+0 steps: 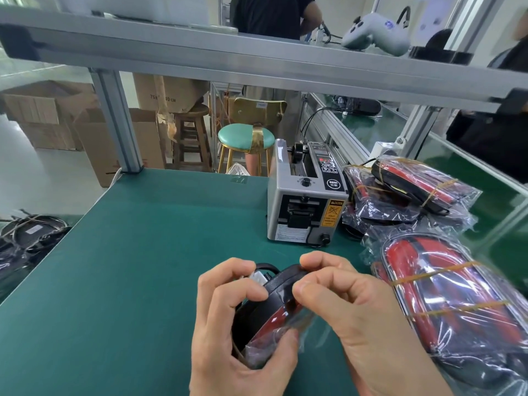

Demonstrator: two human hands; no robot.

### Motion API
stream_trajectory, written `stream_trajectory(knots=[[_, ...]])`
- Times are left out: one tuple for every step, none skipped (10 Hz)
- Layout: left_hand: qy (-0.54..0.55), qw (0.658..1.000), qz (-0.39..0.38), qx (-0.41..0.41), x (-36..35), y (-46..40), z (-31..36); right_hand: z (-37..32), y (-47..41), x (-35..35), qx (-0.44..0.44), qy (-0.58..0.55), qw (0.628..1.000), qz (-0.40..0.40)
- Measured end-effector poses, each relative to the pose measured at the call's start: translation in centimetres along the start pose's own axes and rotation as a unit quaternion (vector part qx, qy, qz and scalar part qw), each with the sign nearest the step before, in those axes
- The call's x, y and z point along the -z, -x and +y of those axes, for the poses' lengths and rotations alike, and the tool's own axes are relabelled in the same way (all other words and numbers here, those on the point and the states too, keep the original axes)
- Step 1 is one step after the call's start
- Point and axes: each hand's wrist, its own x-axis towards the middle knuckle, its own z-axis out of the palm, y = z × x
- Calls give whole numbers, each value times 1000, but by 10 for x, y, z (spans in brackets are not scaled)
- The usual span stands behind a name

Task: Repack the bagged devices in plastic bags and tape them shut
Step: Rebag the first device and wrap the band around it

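Cradling the bagged device (274,307) between them, left hand (231,332) and right hand (351,310), fingers curled tight.

A green-topped workbench (137,252) carries a grey tape dispenser (303,201) near its back edge, with bagged red-and-black devices (445,298) heaped just right of it, rubber bands around them.

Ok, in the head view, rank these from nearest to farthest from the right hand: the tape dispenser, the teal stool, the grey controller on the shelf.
From the right hand:
1. Tape dispenser, just beyond the hands on the green mat.
2. Teal stool, on the floor past the table's far edge.
3. Grey controller, up on the overhead shelf, right.
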Motion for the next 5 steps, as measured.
stream_trajectory(knots=[[7,998,-57,-17,10,0,-17,-2,0,-4,0,4,1000,2],[-15,996,-81,-41,12,-1,-22,8,-3,0,-1,-6,1000,19],[-38,994,-87,-56,11,-2,-22,11,-3,0,6,4,1000,29],[-54,993,-86,-59,12,-2,-22,12,-3,2,13,1,999,37],[-63,993,-85,-59,10,-3,-20,12,-3,2,20,1,999,41]])
